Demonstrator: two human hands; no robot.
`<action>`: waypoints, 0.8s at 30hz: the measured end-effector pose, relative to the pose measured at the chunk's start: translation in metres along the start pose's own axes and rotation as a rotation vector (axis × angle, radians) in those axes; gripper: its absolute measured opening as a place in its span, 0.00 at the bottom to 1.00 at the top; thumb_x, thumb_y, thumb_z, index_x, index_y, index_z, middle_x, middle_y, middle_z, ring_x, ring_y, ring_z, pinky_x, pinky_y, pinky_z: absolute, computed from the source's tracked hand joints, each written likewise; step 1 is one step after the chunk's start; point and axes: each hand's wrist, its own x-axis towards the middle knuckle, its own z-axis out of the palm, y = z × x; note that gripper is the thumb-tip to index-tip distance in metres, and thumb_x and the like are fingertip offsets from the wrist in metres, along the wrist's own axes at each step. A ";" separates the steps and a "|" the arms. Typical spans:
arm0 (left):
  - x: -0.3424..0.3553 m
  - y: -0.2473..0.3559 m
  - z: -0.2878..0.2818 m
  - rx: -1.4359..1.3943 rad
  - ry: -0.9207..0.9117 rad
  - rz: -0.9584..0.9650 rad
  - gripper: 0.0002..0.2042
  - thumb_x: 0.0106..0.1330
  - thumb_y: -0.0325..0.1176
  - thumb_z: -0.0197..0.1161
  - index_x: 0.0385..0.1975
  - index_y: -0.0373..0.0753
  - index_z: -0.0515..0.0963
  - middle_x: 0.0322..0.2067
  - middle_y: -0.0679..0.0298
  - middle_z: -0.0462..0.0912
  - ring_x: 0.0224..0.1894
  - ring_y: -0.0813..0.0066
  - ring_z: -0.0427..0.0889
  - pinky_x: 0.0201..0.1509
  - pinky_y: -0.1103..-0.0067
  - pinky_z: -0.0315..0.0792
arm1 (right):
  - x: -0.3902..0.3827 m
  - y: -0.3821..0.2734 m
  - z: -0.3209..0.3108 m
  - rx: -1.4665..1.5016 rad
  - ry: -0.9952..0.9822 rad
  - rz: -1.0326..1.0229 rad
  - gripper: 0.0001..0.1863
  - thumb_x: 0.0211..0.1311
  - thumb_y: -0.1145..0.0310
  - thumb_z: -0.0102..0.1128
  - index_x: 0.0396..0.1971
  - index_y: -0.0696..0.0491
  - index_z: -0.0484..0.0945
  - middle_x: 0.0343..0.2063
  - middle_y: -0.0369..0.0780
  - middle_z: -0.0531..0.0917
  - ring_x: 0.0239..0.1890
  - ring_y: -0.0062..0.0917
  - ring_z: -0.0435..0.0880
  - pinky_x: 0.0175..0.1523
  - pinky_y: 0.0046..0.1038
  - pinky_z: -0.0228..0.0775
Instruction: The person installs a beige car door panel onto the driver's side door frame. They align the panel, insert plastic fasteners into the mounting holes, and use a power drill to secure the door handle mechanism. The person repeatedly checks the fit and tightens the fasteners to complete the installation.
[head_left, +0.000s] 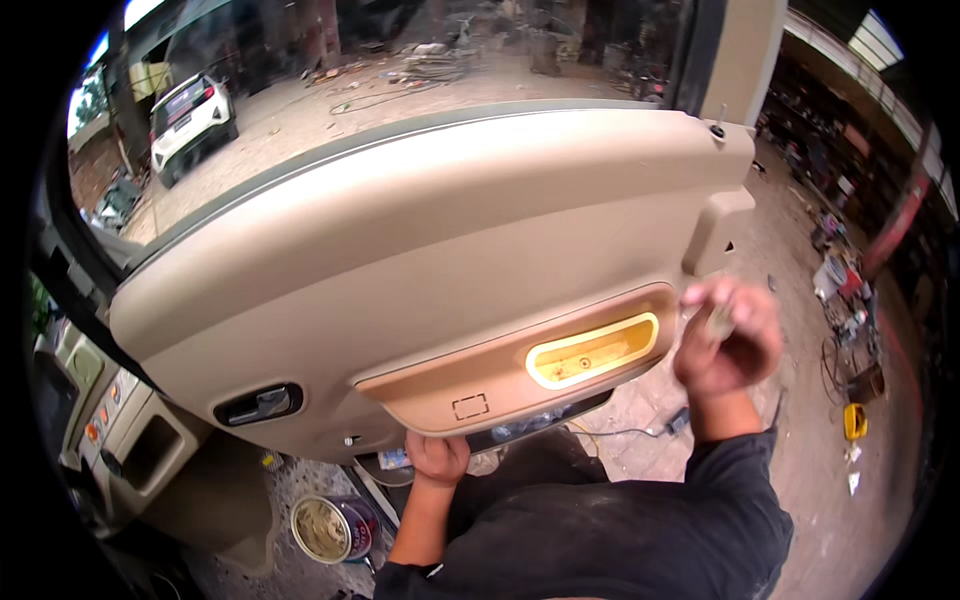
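A: Where's the door panel?
B: Right in front of the wearer, spanning the view: beige, softly bulging along the top, smooth. A tan armrest insert fills its lower right part, with a rounded, amber-yellow recess edged in pale yellow.

A: And the hands?
B: The left hand is at the panel's lower edge, fingers bent up under the insert; they're partly hidden, so I can't tell whether that grip is clenched on it. The right hand is just beside the panel's right end, blurred, fingers curled. Something small and pale shows there, but I can't tell whether its grip holds it.

A: What's around?
B: On the panel's lower left, a dark oval cup with a shiny release lever. Below that, a round open can of creamy, lumpy paste. Above the panel, window glass with a white car behind it. Well right of the panel, a yellow object on the concrete floor.

A: Anything in the way?
B: The dark shirt covers much of the floor below the panel.
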 end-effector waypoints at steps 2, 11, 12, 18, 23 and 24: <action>0.002 0.004 0.005 0.030 0.005 0.037 0.14 0.66 0.21 0.57 0.49 0.25 0.80 0.46 0.41 0.83 0.46 0.37 0.84 0.52 0.58 0.80 | 0.031 0.031 -0.033 -0.033 0.147 0.027 0.16 0.68 0.83 0.60 0.54 0.63 0.73 0.45 0.46 0.81 0.44 0.31 0.86 0.46 0.33 0.85; -0.011 -0.001 0.007 0.077 -0.026 0.005 0.16 0.67 0.20 0.52 0.53 0.25 0.78 0.49 0.40 0.81 0.49 0.36 0.79 0.58 0.55 0.72 | 0.074 0.101 -0.100 0.000 0.163 0.554 0.14 0.67 0.71 0.71 0.50 0.58 0.84 0.37 0.35 0.87 0.36 0.13 0.82 0.38 0.19 0.77; -0.011 -0.001 0.007 0.084 -0.031 0.007 0.16 0.67 0.20 0.52 0.53 0.26 0.78 0.50 0.40 0.81 0.50 0.35 0.79 0.58 0.55 0.72 | 0.074 0.101 -0.104 -0.044 0.136 0.608 0.14 0.67 0.71 0.71 0.50 0.58 0.84 0.36 0.34 0.87 0.36 0.13 0.82 0.39 0.19 0.77; -0.008 0.000 0.004 0.153 -0.030 0.005 0.18 0.69 0.22 0.52 0.57 0.26 0.77 0.53 0.39 0.80 0.54 0.33 0.78 0.62 0.53 0.69 | 0.072 0.105 -0.099 -0.359 0.015 0.255 0.13 0.63 0.73 0.72 0.47 0.57 0.86 0.42 0.40 0.86 0.38 0.20 0.86 0.44 0.23 0.81; -0.009 -0.003 0.000 0.257 -0.048 0.046 0.19 0.71 0.24 0.52 0.58 0.25 0.76 0.56 0.37 0.79 0.55 0.32 0.77 0.63 0.53 0.69 | 0.074 0.111 -0.094 -0.420 -0.013 0.143 0.11 0.60 0.76 0.72 0.43 0.57 0.86 0.40 0.42 0.86 0.37 0.28 0.86 0.42 0.26 0.81; -0.010 -0.005 -0.001 0.262 -0.047 0.044 0.19 0.70 0.25 0.52 0.58 0.25 0.76 0.56 0.37 0.79 0.55 0.32 0.77 0.63 0.53 0.69 | 0.075 0.112 -0.093 -0.431 -0.021 0.109 0.11 0.59 0.76 0.72 0.43 0.57 0.86 0.40 0.42 0.86 0.37 0.30 0.86 0.42 0.27 0.81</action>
